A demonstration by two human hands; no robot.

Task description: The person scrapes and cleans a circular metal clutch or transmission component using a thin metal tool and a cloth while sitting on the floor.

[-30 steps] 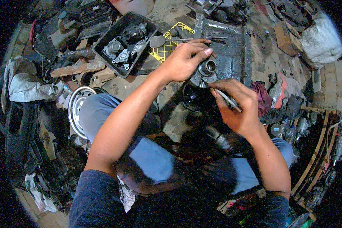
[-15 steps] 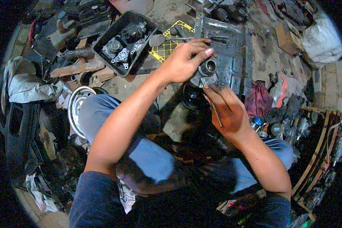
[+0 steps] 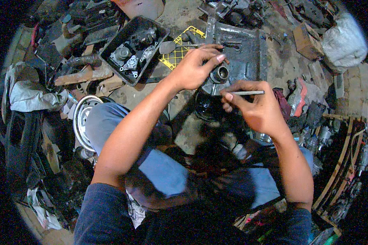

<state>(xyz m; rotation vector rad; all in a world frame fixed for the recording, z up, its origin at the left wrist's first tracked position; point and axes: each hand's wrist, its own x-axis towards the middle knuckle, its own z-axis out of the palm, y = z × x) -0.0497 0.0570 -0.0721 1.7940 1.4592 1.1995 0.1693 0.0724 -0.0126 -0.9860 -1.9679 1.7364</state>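
Note:
A grey metal housing [image 3: 212,87] with a round hollow neck [image 3: 221,73] stands over a dark round base [image 3: 204,107], in the middle of the view. My left hand [image 3: 194,67] grips it from the upper left, fingers curled at the top beside the neck, partly hidden. In my right hand [image 3: 257,106] a thin grey metal tool [image 3: 251,92] is pinched, lying almost level, its left end at the housing below the neck. Behind the housing lies a greasy black metal tray [image 3: 247,63], with small dark tools near its top.
A black tub [image 3: 137,81] of metal parts sits upper left beside a yellow grid [image 3: 171,59]. A wheel rim [image 3: 81,122] leans by my left knee. Wood pieces [image 3: 84,75], a carton [image 3: 308,41], a white sack [image 3: 343,43] and rags [image 3: 300,96] crowd the floor around me.
My right hand has turned and risen, so the tool swung from steeply slanted to nearly horizontal at the housing. My left hand stayed about where it was.

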